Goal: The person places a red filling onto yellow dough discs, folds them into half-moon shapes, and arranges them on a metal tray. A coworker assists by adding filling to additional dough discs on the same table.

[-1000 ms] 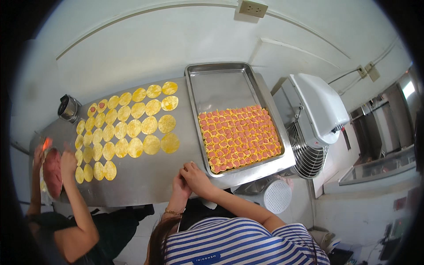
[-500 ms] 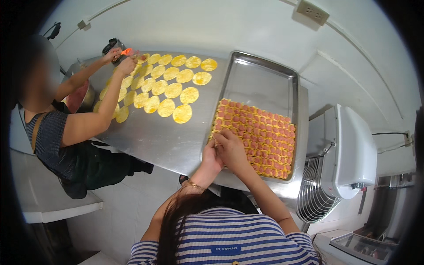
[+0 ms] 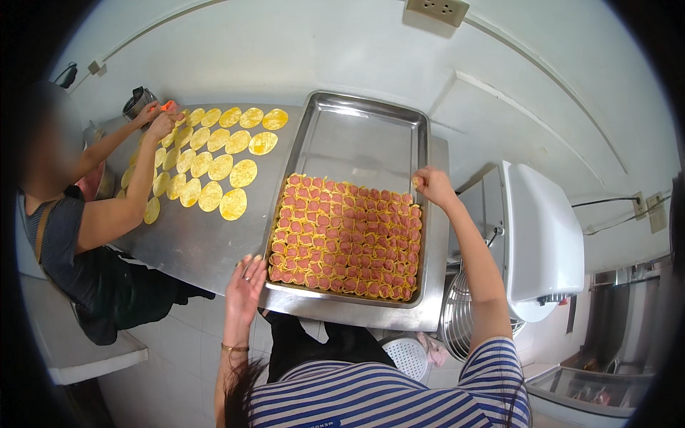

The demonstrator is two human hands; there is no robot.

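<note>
Leaning in over the left end of the table, a co-worker has an orange tool in hand above the far-left part of the tabletop. Next come rows of thin, round yellow wrappers, laid flat between the far edge of the table and its middle.

The wearer's left hand is at the table's near edge, just beside the near-left corner of a metal tray. Its fingers are loosely extended and grasp nothing that shows; whether they touch the rim cannot be told.

The tray lies toward the right end of the table, reaching from near its front edge toward its far edge. Closely packed rows of filled dumplings, pink on top with frilled yellow edges, cover its near part. At the tray's right rim, by the end of the farthest row, the right hand has its fingers pinched around what looks like a single dumpling, partly hidden by them.

Such a piece is probably light and soft, with a skin that tears or dents easily and a moist, slightly sticky top. A gentle hold low on its sides, thumb opposite finger, would suit it better than pressing the filling. The loaded tray is likely heavy and smooth, best gripped by opposite rims.

Beyond the table's right edge stands a white machine.
</note>
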